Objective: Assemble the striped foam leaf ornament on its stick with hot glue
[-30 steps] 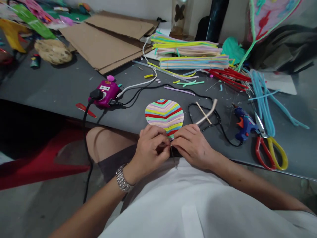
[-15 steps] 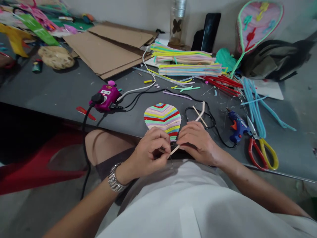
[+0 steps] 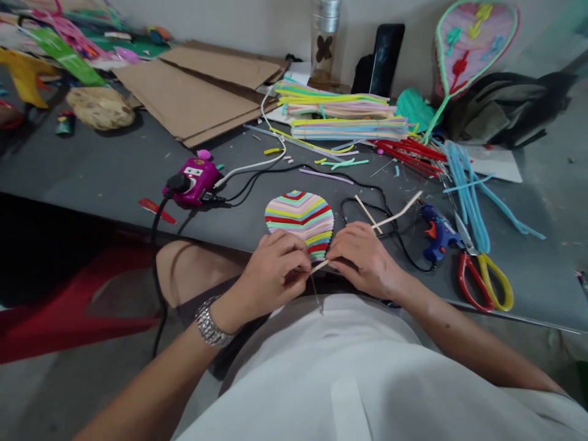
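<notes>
A cream pipe cleaner is stretched between my two hands just in front of the table edge. My left hand pinches one end, and a thin bare wire hangs below its fingertips. Further along, my right hand grips the same strip; a bent pale length sticks out beyond its knuckles, seemingly the same piece. Right behind both hands lies a rounded panel of striped pipe cleaners in red, yellow, lilac and green. My fingers hide its lower edge.
A blue glue gun and red-and-yellow scissors lie at right. Pipe cleaner bundles sit behind, with light blue ones nearby. A purple power socket with black cables stands left, before cardboard sheets.
The bent pale length past my right hand has swung over to the right, towards the glue gun. My left hand has shifted slightly, and more bare wire shows under it.
</notes>
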### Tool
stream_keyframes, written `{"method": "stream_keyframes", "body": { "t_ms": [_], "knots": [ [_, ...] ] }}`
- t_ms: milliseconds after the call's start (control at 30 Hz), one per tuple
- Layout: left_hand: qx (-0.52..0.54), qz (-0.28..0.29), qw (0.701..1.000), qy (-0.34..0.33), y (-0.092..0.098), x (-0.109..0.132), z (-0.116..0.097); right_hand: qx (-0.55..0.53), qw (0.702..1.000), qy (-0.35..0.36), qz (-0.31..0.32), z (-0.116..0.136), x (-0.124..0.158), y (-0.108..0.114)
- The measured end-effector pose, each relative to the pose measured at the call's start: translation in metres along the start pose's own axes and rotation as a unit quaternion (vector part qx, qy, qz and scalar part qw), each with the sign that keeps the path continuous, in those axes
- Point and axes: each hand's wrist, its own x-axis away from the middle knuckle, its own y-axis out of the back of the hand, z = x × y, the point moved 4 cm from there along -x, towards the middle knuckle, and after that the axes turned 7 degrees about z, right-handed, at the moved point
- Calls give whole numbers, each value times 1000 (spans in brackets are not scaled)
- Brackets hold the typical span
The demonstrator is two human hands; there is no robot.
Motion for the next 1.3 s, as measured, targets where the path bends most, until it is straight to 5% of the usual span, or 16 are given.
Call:
{"method": "stream_keyframes", "body": {
  "t_ms": [333, 1300],
  "knots": [
    [-40, 32, 996, 76, -13, 2, 11, 58, 995, -68, 34, -9, 6, -19],
    [-69, 18, 992, 103, -17, 4, 11, 69, 993, -91, 26, -7, 3, -30]
  ]
}}
